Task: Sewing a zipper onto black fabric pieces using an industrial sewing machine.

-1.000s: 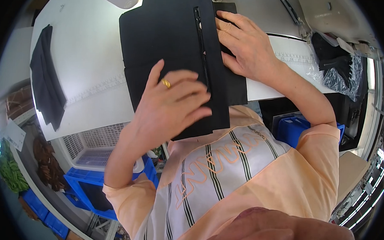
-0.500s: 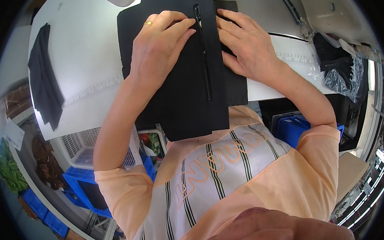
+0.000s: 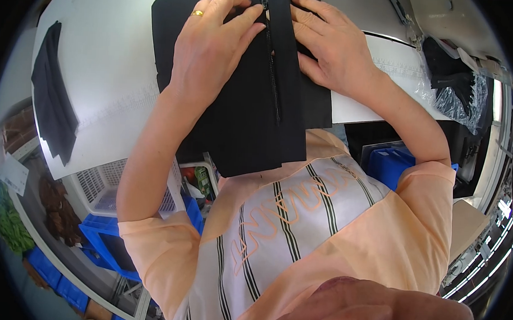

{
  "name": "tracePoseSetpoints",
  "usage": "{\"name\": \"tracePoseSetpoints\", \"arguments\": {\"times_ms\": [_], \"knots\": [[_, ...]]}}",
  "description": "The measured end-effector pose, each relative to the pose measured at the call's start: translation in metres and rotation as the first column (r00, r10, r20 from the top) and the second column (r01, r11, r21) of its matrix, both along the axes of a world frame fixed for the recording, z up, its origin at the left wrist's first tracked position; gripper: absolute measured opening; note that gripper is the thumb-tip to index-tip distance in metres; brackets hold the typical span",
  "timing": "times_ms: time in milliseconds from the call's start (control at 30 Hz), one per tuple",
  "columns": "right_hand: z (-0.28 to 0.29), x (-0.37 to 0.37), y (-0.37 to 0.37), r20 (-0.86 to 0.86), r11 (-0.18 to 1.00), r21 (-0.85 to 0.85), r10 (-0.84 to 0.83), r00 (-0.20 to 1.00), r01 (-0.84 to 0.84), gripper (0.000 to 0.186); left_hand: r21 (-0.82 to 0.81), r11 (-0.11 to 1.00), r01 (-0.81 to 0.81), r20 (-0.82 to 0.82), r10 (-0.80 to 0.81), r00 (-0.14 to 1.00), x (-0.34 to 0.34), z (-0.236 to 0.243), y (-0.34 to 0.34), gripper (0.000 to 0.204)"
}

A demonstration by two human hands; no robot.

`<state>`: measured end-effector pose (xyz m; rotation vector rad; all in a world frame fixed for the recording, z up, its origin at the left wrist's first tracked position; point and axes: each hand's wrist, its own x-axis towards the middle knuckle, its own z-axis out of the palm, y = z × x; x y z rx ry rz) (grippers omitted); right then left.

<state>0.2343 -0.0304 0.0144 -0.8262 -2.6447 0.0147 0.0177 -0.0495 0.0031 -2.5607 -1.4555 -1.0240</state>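
hands lie flat on a black fabric panel with a dark zipper (image 3: 245, 85) down its middle, spread on the white worktable (image 3: 105, 79), its near edge hanging over toward the person. left hand (image 3: 207, 49), gold-ringed, presses beside the zipper (image 3: 271, 75), fingertips at its top; right hand (image 3: 330, 46) pins the other side. neither grips: both weigh the cloth flat, likely to keep the zipper straight. another dark cloth (image 3: 52, 108) lies well apart.
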Motion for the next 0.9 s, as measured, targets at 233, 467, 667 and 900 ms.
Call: {"name": "tracePoseSetpoints", "arguments": {"times_ms": [233,467,667,900], "knots": [[0.002,-0.001,0.000,-0.002,0.999,-0.031,0.016,1.000,-0.016,0.047,-0.017,0.999,0.048,-0.036,-0.049,0.998,-0.004,0.001,0.002,0.032],[0.004,0.000,0.000,0.021,0.999,-0.037,0.013,1.000,-0.012,0.046,-0.097,0.994,0.059,-0.059,-0.065,0.996,-0.005,0.003,0.001,0.045],[0.005,-0.001,0.002,-0.095,0.995,-0.096,0.016,0.995,-0.025,0.038,-0.039,0.999,0.017,-0.069,-0.019,0.997,-0.004,0.001,0.002,0.037],[-0.005,0.005,0.004,-0.011,0.999,0.043,-0.005,1.000,0.006,0.048,0.010,1.000,0.015,-0.058,-0.014,0.998,-0.007,-0.007,0.005,0.034]]}}
